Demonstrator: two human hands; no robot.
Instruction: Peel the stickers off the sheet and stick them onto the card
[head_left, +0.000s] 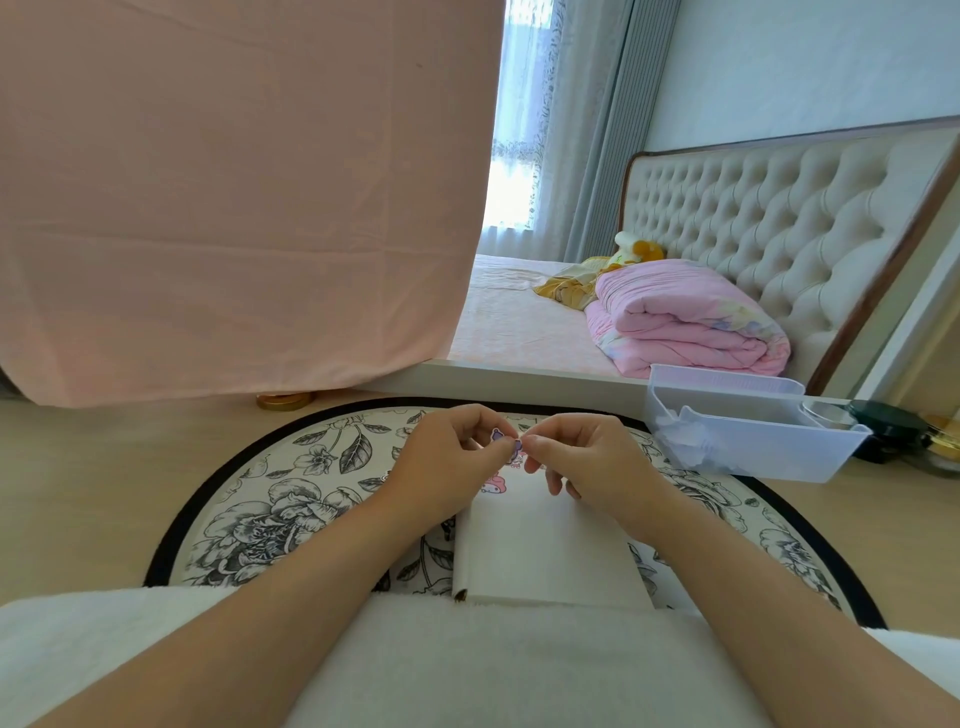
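Observation:
A white card (545, 551) lies on the round floral mat (291, 499) in front of me, with a pink cartoon sticker (496, 480) stuck near its far edge. Both hands meet just above that far edge. My left hand (452, 457) holds a small sticker sheet with a purple sticker (500, 435) between thumb and fingers. My right hand (576, 452) pinches a corner of a purple sticker at the fingertips, touching the left fingers. Most of the sheet is hidden by my fingers.
A translucent plastic box (753, 431) stands at the mat's right, with dark jars (888, 426) beyond it. A gold lid (283, 400) lies by a hanging pink cloth (234, 197). A bed with a folded pink quilt (685, 317) is behind. A white towel (467, 665) covers my lap.

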